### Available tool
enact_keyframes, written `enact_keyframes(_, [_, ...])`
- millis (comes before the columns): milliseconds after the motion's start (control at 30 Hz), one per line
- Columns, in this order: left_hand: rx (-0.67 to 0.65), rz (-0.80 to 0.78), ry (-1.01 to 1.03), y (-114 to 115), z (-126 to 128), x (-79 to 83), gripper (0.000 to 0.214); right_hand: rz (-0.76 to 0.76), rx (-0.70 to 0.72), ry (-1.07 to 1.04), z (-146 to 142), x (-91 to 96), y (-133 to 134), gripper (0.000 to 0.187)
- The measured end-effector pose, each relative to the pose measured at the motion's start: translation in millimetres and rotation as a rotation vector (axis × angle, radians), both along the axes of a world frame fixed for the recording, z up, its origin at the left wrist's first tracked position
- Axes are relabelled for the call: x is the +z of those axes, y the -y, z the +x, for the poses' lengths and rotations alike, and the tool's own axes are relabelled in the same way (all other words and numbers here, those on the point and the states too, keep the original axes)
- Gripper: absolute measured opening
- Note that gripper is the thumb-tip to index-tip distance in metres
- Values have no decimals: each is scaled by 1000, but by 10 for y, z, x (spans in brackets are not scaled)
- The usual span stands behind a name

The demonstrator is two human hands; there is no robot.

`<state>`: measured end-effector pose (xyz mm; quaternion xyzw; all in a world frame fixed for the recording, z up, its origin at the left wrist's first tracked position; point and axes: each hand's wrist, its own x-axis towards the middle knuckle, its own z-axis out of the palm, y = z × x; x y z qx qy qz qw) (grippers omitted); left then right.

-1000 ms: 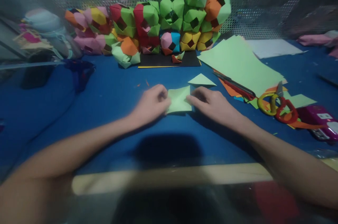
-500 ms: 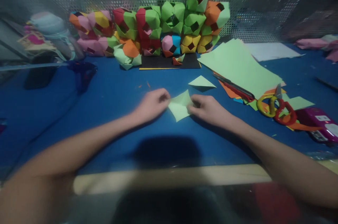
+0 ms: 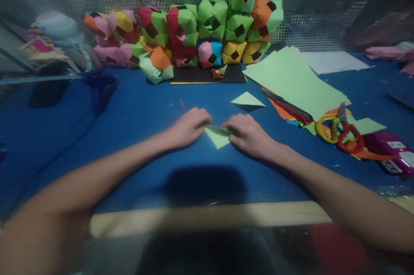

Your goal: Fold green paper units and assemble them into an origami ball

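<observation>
A small light green piece of paper point(image 3: 217, 137) is pinched between my two hands, low over the blue table. My left hand point(image 3: 190, 127) grips its left corner, fingers closed. On the other side my right hand point(image 3: 247, 132) holds the right corner, fingers curled in. The far half of the paper is bent up and over, and its near point faces me. Just beyond my right hand lies a folded light green paper triangle point(image 3: 248, 99). My fingertips are partly hidden by the fold and by blur.
Folded paper balls point(image 3: 212, 20) in many colours are stacked at the back against a perforated metal panel. To the right lie green paper sheets point(image 3: 291, 74), a black-and-red cutter point(image 3: 286, 105), scissors point(image 3: 339, 130) and a purple box-like object point(image 3: 390, 152). A dark cable runs along the left.
The paper was spread nearly flat with its far corner standing up; now that far half is folded over toward me. My right hand has shifted slightly left, its fingers over the fold.
</observation>
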<state>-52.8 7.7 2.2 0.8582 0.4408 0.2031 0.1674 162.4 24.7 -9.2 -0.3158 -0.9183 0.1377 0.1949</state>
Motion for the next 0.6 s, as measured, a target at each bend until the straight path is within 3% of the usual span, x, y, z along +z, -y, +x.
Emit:
enact_keyframes(133, [-110, 42, -81, -15, -20, -7, 24, 148, 59, 70, 21, 9, 12, 27])
enact_keyframes(267, [-137, 83, -209, -13, -34, 26, 26, 269, 109, 128, 33, 18, 11, 24])
enact_keyframes(600, [-210, 195, -426, -22, -49, 63, 25, 348, 179, 238, 32, 97, 33, 21])
